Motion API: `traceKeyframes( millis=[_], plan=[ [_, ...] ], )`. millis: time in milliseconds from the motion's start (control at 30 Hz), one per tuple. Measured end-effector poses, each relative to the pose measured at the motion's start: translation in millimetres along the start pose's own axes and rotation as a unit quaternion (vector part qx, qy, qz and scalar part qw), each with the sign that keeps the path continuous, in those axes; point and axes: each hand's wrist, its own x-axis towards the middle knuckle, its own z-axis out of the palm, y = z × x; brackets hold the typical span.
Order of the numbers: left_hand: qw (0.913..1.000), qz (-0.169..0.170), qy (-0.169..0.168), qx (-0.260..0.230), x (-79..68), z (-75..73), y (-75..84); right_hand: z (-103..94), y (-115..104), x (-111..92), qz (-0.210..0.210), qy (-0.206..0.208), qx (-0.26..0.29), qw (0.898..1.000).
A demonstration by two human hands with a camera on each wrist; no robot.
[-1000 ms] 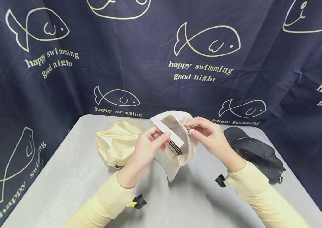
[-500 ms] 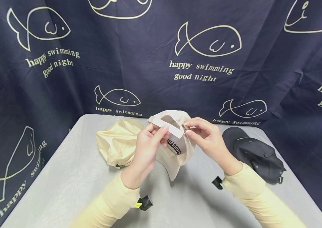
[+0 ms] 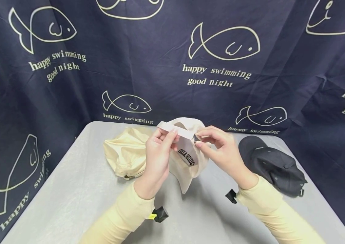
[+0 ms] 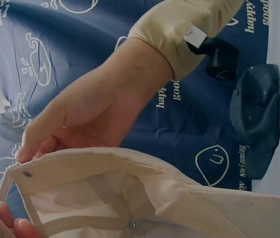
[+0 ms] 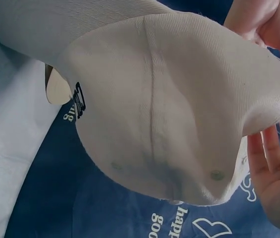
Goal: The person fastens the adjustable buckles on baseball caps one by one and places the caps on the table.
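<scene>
A cream-white baseball cap (image 3: 201, 164) is held up off the table by both hands, its back opening toward me and its brim pointing down. Dark lettering shows upside down near the brim. My left hand (image 3: 157, 154) pinches the pale back strap (image 3: 183, 133) between thumb and fingers. At the strap's other end, the right hand (image 3: 224, 150) pinches a small metal buckle (image 3: 196, 138) on the cap's edge. The strap's free end lies right at the buckle; whether it is inside I cannot tell. In the left wrist view, the cap's inside (image 4: 95, 198) and its seam tapes show.
A pale yellow cap (image 3: 126, 150) lies on the grey table (image 3: 68, 200), left of the held cap. On the right lies a black cap (image 3: 277, 166), beyond the right forearm. A dark blue fish-print curtain (image 3: 166, 61) hangs around the table's back and sides.
The left hand has brought the strap up and its free end closer to the buckle. The right hand has shifted slightly left, still pinching the buckle. The two other caps have stayed put.
</scene>
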Motion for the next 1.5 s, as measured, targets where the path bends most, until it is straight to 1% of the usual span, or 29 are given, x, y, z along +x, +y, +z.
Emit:
traceKeyframes(
  millis=[167,333,433,800,1133,1367,1500],
  plan=[
    [0.9996,0.025,0.01,0.003,0.9,0.0,-1.8,1.7,-1.9,1.0,-0.008,0.003,-0.015,1.0],
    [0.9981,0.057,0.015,0.019,2.4,-0.8,-3.7,2.3,-1.9,1.6,-0.012,0.006,-0.022,1.0],
    [0.997,0.07,0.016,0.027,3.6,-1.2,-4.2,2.5,-1.7,1.9,-0.01,0.007,-0.027,1.0],
    [0.9956,0.081,0.019,0.044,4.3,-1.4,-4.2,2.2,-3.4,3.1,-0.001,0.006,-0.023,1.0],
    [0.9951,0.088,0.018,0.041,3.0,-0.6,-5.5,2.8,-2.5,2.7,0.002,0.013,-0.018,1.0],
    [0.9921,0.109,0.022,0.059,2.0,-1.3,-6.8,3.4,-2.7,2.3,0.003,0.016,-0.018,1.0],
    [0.9908,0.115,0.023,0.066,1.2,-1.9,-8.2,3.6,-3.5,2.6,0.001,0.019,-0.023,1.0]
  ],
)
